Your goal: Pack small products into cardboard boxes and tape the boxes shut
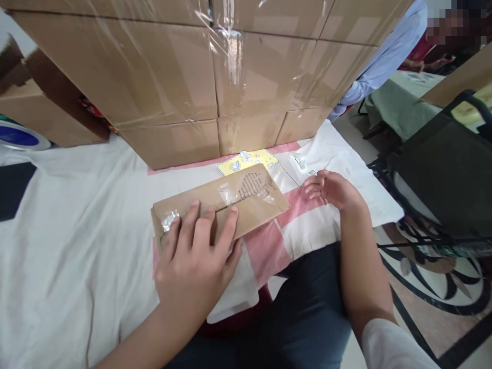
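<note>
My left hand (198, 259) lies with fingers spread on a flat brown cardboard box (265, 215), pressing its top near the middle seam. The box has bits of clear tape and a torn patch of exposed corrugation towards its right end. My right hand (334, 189) hovers to the right, off the box, with fingers loosely curled but apart and nothing visible in them. Close to its fingertips are a thin dark rod (291, 175) and a small white plastic item (300, 163). Behind the box, a yellow sheet (226, 167) carries several small whitish scraps.
A tall stack of taped cartons (165, 77) rises at the back of the cloth-covered table (77, 230). To the left are an open carton (46, 113), a blue-centred roll (21, 136) and a dark flat object (15, 189). A black chair (442, 164) stands right; a person's blue sleeve (378, 66) shows behind the cartons.
</note>
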A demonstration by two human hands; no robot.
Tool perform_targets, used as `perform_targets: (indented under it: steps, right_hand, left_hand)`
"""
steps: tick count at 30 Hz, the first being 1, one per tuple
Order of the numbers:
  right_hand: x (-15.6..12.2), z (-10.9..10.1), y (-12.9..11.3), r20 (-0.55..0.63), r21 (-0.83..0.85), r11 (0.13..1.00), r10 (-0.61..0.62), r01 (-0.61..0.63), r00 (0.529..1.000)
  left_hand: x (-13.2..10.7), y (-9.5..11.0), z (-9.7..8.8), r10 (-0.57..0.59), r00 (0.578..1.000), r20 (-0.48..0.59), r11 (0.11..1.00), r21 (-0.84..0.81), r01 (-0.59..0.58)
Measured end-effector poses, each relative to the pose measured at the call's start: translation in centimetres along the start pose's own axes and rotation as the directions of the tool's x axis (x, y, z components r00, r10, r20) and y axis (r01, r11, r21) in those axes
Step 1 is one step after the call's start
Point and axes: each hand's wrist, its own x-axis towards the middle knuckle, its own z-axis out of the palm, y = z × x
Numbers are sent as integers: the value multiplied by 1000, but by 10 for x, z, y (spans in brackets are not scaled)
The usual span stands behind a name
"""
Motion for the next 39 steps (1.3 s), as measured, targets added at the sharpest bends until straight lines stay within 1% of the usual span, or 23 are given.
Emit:
perform_targets:
  steps: [2,5,7,9,11,12,14,16,18,20,22,24,26,28,30,31,32,33,34,36,37,38,39]
  right_hand:
    - [-8,22,-7,76,-21,989,-145,147,986]
    - [-25,61,-15,201,-56,937,-327,344,923]
    - [-41,86,-17,347,-98,882,-403,460,847]
    - [-60,106,-19,527,-143,803,-433,579,731]
    - [-80,120,-20,644,-173,709,-443,683,624]
    - [-89,124,-21,670,-187,662,-454,726,587]
    - [-105,128,-21,695,-222,588,-463,778,549]
    - [-116,130,-21,720,-238,548,-455,802,524]
    - [-125,132,-18,762,-215,541,-427,813,486]
    - [-130,137,-10,801,-141,561,-421,816,427]
    - [-132,146,1,812,-58,575,-448,816,374]
    - [-133,157,15,807,-7,577,-479,816,346]
    - [-133,168,30,801,3,576,-492,818,343]
    - [-133,177,44,794,-4,576,-495,818,353]
    - [-134,183,53,782,-16,565,-508,825,362]
    - [-134,186,55,778,-38,559,-504,828,376]
    - [-135,188,56,774,-87,554,-486,828,406]
    - [-137,191,56,768,-171,542,-451,823,456]
    - [-139,193,55,753,-287,520,-397,805,525]
    - [-144,199,52,676,-542,445,-273,713,684]
    - [-146,202,50,627,-640,403,-219,654,748]
    - [-148,204,48,580,-712,367,-173,599,796]
    - [-149,207,46,539,-762,339,-141,551,831]
  left_hand:
    - [1,-2,-2,4,1000,-29,999,-51,-5]
    - [-1,-2,-9,5,988,-152,979,-203,-36]
    - [-6,3,-17,-9,973,-229,931,-356,-76]
    - [-14,15,-25,-34,973,-230,830,-548,-101]
    - [-23,32,-29,-73,989,-132,681,-731,-48]
    - [-27,41,-30,-93,994,-59,604,-797,9]
    - [-34,56,-30,-124,988,91,478,-867,140]
    - [-38,66,-29,-149,970,193,395,-888,237]
    - [-41,70,-30,-165,956,243,329,-900,286]
    - [-42,70,-34,-167,945,280,256,-914,316]
    - [-44,69,-38,-169,935,312,204,-917,343]
    - [-48,66,-43,-183,919,349,165,-911,378]
    - [-54,63,-47,-190,901,390,134,-899,417]
    - [-62,58,-52,-182,881,436,140,-876,462]
    - [-71,53,-57,-185,862,472,195,-842,503]
    - [-74,50,-59,-191,853,486,235,-821,521]
    - [-78,48,-62,-198,845,498,287,-794,535]
    - [-80,45,-64,-203,841,501,356,-763,540]
    - [-82,44,-66,-204,849,488,443,-727,525]
    - [-83,43,-68,-185,889,419,640,-636,432]
    - [-83,43,-68,-165,916,365,724,-586,364]
    - [-82,43,-69,-138,942,306,786,-545,292]
    - [-81,42,-71,-114,961,253,822,-519,234]
